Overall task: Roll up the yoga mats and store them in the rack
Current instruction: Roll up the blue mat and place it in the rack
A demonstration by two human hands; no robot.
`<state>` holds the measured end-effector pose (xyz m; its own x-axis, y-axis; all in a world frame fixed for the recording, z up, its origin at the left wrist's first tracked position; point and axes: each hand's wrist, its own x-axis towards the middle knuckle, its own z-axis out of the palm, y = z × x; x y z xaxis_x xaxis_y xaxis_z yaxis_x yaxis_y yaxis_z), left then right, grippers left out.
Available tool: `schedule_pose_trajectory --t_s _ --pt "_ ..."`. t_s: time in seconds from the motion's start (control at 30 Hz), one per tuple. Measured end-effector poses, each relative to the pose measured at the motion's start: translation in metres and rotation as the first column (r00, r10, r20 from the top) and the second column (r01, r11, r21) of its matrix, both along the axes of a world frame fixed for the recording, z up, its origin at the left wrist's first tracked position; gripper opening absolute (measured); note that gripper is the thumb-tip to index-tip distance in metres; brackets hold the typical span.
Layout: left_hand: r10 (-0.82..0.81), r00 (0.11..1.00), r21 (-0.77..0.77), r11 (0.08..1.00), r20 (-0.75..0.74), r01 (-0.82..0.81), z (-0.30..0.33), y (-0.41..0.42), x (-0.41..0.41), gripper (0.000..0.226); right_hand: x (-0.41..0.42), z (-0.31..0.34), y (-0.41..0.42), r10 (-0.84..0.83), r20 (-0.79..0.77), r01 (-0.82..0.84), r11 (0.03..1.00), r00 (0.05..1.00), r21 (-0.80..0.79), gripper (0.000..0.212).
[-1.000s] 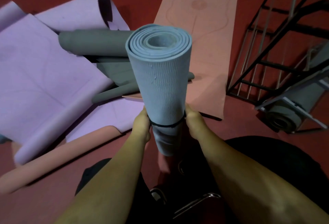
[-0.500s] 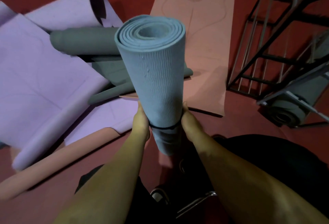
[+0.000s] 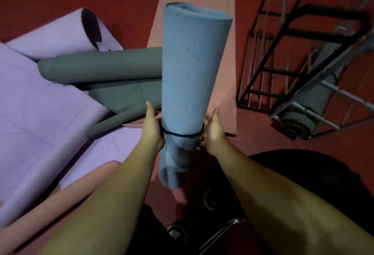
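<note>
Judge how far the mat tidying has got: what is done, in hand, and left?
Done: one grey rolled mat lies in the rack. In hand: the left hand and right hand hold a rolled blue mat at its black band. Left: the purple mat, pink mat and loose grey mat remain on the floor.

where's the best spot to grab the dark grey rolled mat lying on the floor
Probably around the middle of the dark grey rolled mat, coming down from above with fingers wrapping its round sides. It lies level on the purple mat, its top bare. Its right end is hidden behind the blue rolled mat, so the middle is the freest part.
</note>
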<state>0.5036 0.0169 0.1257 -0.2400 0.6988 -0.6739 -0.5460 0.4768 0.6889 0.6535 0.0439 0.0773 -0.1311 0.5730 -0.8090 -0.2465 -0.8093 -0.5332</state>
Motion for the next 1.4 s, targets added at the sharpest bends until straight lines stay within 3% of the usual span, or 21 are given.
schedule_pose_trajectory --t_s 0.1,0.2,0.3,0.4,0.47,0.57,0.73,0.9,0.97,1.03,1.07,1.17,1.27,1.37,1.4 --pt "-0.179 0.981 0.107 0.976 -0.079 0.187 0.03 0.0 0.015 0.067 0.029 0.022 -0.004 -0.013 -0.046 0.015 0.999 0.999 0.038 0.1" --pt "-0.349 0.906 0.132 0.913 -0.241 0.387 0.043 -0.005 0.028 0.065 0.054 0.057 -0.013 0.014 -0.077 -0.014 1.0 0.997 0.009 0.098" --pt "-0.547 0.659 0.046 0.751 -0.517 0.659 0.057 -0.009 0.038 0.102 0.086 0.081 -0.017 -0.017 -0.104 0.019 1.0 0.994 0.017 0.087" --pt "-0.616 0.373 -0.052 0.559 -0.694 0.828 0.081 0.001 0.055 0.141 0.108 0.101 -0.011 0.057 -0.154 -0.056 0.998 0.986 0.01 0.082" --pt "-0.614 0.289 -0.119 0.536 -0.735 0.836 0.088 0.014 0.055 0.148 0.115 0.109 -0.001 0.15 -0.189 -0.154 0.988 0.97 -0.008 0.075" --pt "-0.621 0.333 -0.107 0.562 -0.71 0.82 0.087 0.029 0.046 0.14 0.13 0.113 0.015 0.296 -0.155 -0.305 0.952 0.942 -0.037 0.064" --pt "-0.706 0.294 -0.119 0.472 -0.644 0.874 0.06 0.031 0.05 0.125 0.164 0.087 0.033 0.481 -0.047 -0.476 0.874 0.875 0.095 0.039" --pt "-0.789 0.29 -0.205 0.459 -0.542 0.865 -0.005 0.015 0.065 0.128 0.171 0.009 0.024 0.477 -0.101 -0.48 0.877 0.873 -0.015 0.03" --pt "-0.82 0.291 -0.25 0.454 -0.492 0.855 -0.027 0.009 0.067 0.128 0.173 -0.021 0.02 0.574 -0.054 -0.576 0.817 0.817 -0.032 0.035" --pt "-0.843 0.307 -0.307 0.463 -0.441 0.832 -0.047 0.008 0.071 0.126 0.177 -0.055 0.017 0.624 -0.046 -0.624 0.772 0.78 -0.12 0.02" --pt "-0.853 0.311 -0.326 0.461 -0.419 0.825 -0.053 0.008 0.075 0.125 0.177 -0.063 0.013 0.612 -0.052 -0.612 0.78 0.79 -0.131 0.016" --pt "-0.881 0.297 -0.377 0.433 -0.367 0.819 -0.074 0.008 0.088 0.12 0.18 -0.088 -0.002 0.469 -0.132 -0.488 0.846 0.873 -0.216 0.033" --pt "-0.913 0.25 -0.451 0.381 -0.323 0.807 -0.1 0.01 0.096 0.12 0.182 -0.116 -0.005 0.388 -0.21 -0.439 0.833 0.897 -0.337 0.022" --pt "-0.941 0.223 -0.511 0.326 -0.253 0.796 -0.117 0.011 0.1 0.143 0.185 -0.143 -0.008 0.362 -0.266 -0.446 0.777 0.894 -0.443 0.048" --pt "-0.947 0.214 -0.525 0.311 -0.24 0.792 -0.123 0.013 0.103 0.142 0.186 -0.151 -0.008 0.344 -0.268 -0.434 0.766 0.9 -0.474 0.044"
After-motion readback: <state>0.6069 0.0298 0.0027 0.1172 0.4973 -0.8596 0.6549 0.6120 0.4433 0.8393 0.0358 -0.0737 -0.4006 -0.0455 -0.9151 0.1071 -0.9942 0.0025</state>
